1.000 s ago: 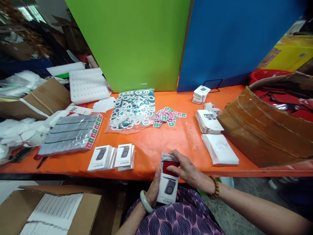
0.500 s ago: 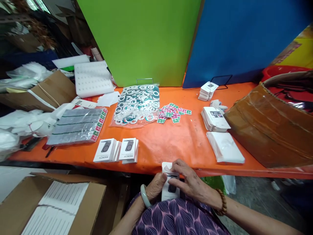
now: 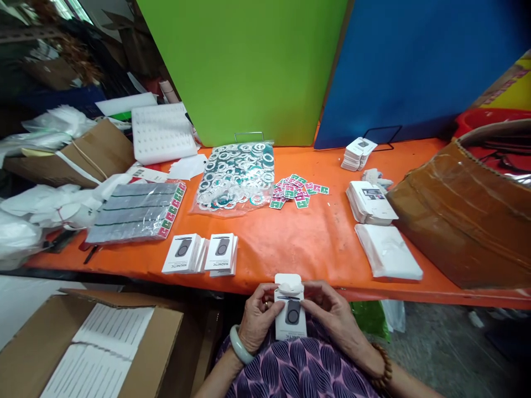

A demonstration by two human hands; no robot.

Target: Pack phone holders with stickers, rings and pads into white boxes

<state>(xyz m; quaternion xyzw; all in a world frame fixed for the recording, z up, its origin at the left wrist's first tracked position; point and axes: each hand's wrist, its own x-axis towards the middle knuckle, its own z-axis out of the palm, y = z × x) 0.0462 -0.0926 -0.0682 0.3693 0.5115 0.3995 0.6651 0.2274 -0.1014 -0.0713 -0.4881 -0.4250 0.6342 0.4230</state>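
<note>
A small white box [image 3: 290, 312] printed with a dark round device sits upright over my lap, just below the orange table's front edge [image 3: 290, 287]. My left hand [image 3: 257, 318] grips its left side, fingers curled. My right hand [image 3: 332, 315] grips its right side, thumb and fingers at the open top flap. Two stacks of the same white boxes [image 3: 201, 254] lie on the table to the left of my hands.
A bag of metal rings [image 3: 236, 177], green and pink stickers [image 3: 296, 192], a grey sheet pack [image 3: 133, 213], white card stacks [image 3: 369, 202], white pouches [image 3: 388, 251] and a taped brown carton [image 3: 464, 210] lie on the table. An open cardboard carton [image 3: 95, 354] stands at lower left.
The red item seen at the box's top has gone inside. My right hand moved from the box's top and front to its right side. The box now shows its face.
</note>
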